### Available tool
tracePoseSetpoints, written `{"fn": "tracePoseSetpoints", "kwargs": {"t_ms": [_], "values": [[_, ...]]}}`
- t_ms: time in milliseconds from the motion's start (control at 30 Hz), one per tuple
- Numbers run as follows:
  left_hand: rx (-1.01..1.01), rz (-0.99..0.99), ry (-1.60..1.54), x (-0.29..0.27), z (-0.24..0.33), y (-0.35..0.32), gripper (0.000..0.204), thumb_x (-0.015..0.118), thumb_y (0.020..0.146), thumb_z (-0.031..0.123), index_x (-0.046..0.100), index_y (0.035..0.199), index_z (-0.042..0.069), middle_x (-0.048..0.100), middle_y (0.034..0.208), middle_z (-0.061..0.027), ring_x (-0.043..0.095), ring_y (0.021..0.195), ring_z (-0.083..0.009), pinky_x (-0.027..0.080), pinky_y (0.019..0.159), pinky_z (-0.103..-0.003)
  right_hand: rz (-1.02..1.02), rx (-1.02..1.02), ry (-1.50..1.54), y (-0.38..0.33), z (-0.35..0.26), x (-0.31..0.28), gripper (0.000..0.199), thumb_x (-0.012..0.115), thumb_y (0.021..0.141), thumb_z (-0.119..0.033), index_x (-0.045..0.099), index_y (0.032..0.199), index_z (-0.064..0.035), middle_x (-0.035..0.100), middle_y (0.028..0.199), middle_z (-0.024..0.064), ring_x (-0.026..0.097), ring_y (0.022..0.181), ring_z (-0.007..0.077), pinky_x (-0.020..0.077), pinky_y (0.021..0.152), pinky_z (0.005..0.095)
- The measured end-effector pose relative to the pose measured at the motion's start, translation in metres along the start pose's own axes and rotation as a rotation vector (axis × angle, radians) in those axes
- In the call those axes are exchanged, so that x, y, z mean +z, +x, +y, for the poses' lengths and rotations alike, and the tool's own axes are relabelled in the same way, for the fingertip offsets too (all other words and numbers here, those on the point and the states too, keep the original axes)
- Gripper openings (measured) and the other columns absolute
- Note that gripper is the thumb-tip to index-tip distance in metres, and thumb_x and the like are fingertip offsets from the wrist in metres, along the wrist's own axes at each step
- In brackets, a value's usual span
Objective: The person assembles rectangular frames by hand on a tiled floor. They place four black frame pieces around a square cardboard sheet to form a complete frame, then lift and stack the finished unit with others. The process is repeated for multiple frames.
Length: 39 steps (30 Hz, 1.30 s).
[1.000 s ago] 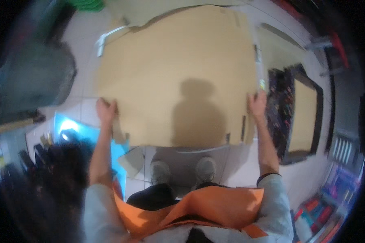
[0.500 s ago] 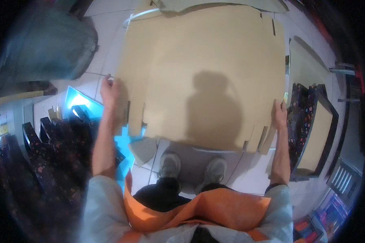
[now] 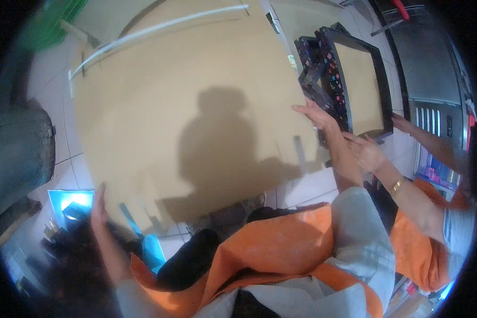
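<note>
A co-worker's hand (image 3: 370, 153) is at the dark flowered frames (image 3: 335, 79) beyond my right grip (image 3: 317, 113), which clamps the cardboard sheet (image 3: 143, 122): tan, slotted, shadowed, spread before me. My left grip (image 3: 98, 206) meets its left edge; whether closed, I can't tell.

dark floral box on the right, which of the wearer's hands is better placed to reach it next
Probably the right hand: it is at the right edge of the cardboard sheet, close to the dark floral box. The left hand is across the sheet, at its lower left edge.
</note>
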State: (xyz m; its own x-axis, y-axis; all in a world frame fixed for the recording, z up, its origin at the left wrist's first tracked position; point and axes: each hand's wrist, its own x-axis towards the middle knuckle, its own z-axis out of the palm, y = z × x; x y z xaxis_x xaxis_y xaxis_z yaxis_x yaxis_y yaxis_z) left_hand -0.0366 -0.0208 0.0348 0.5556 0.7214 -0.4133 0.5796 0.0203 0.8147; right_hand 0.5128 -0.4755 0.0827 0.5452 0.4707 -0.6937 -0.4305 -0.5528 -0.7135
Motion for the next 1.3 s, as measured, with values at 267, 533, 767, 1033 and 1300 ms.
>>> {"fn": "tracePoseSetpoints", "kwargs": {"t_ms": [267, 533, 767, 1033, 1300], "values": [[-0.512, -0.232, 0.355, 0.057, 0.080, -0.051, 0.031, 0.054, 0.084, 0.027, 0.060, 0.093, -0.002, 0.062, 0.080, -0.0104, 0.057, 0.069, -0.0193, 0.046, 0.062, -0.033, 0.452, -0.151, -0.987, -0.034, 0.024, 0.025, 0.055, 0.053, 0.079, -0.009, 0.031, 0.129, -0.0042, 0.053, 0.112, 0.0158, 0.052, 0.101, 0.0307, 0.0436, 0.083, 0.0405], [0.304, 0.317, 0.479, 0.171, 0.048, -0.045, 0.057, 0.041, 0.089, 0.022, 0.015, 0.138, 0.005, 0.028, 0.136, -0.0201, 0.031, 0.123, -0.0320, 0.023, 0.102, -0.041, 0.658, -0.316, -0.939, -0.008, 0.048, 0.073, 0.060, 0.049, 0.083, -0.021, 0.023, 0.134, -0.0031, 0.029, 0.132, 0.0250, 0.032, 0.118, 0.0424, 0.0307, 0.095, 0.0488], [-0.127, 0.079, -0.349, 0.131, 0.095, -0.040, 0.060, 0.048, 0.088, 0.034, 0.024, 0.135, 0.008, 0.035, 0.132, -0.0156, 0.036, 0.119, -0.0233, 0.029, 0.099, -0.037, 0.207, -0.050, 0.118, -0.034, 0.024, 0.039, 0.065, 0.054, 0.085, -0.036, 0.026, 0.135, -0.0054, 0.036, 0.131, 0.0157, 0.034, 0.122, 0.0212, 0.0303, 0.099, 0.0333], [-0.095, 0.221, 0.558, 0.143, 0.117, -0.032, 0.039, 0.059, 0.079, 0.018, 0.045, 0.110, -0.001, 0.058, 0.096, -0.0218, 0.059, 0.082, -0.0353, 0.047, 0.072, -0.040, 0.491, -0.268, -1.001, -0.020, 0.027, 0.079, 0.045, 0.057, 0.078, -0.017, 0.039, 0.116, -0.0006, 0.059, 0.080, 0.0257, 0.060, 0.077, 0.0359, 0.0460, 0.068, 0.0426], [0.164, 0.190, 0.933, 0.179, 0.105, -0.030, 0.061, 0.051, 0.077, 0.003, 0.029, 0.133, 0.012, 0.015, 0.142, -0.0172, 0.042, 0.115, -0.0344, 0.043, 0.088, -0.041, 0.579, -0.501, -1.113, -0.003, 0.038, 0.094, 0.055, 0.050, 0.080, -0.012, 0.025, 0.127, -0.0007, 0.054, 0.101, 0.0277, 0.055, 0.083, 0.0430, 0.0440, 0.070, 0.0474]]}}
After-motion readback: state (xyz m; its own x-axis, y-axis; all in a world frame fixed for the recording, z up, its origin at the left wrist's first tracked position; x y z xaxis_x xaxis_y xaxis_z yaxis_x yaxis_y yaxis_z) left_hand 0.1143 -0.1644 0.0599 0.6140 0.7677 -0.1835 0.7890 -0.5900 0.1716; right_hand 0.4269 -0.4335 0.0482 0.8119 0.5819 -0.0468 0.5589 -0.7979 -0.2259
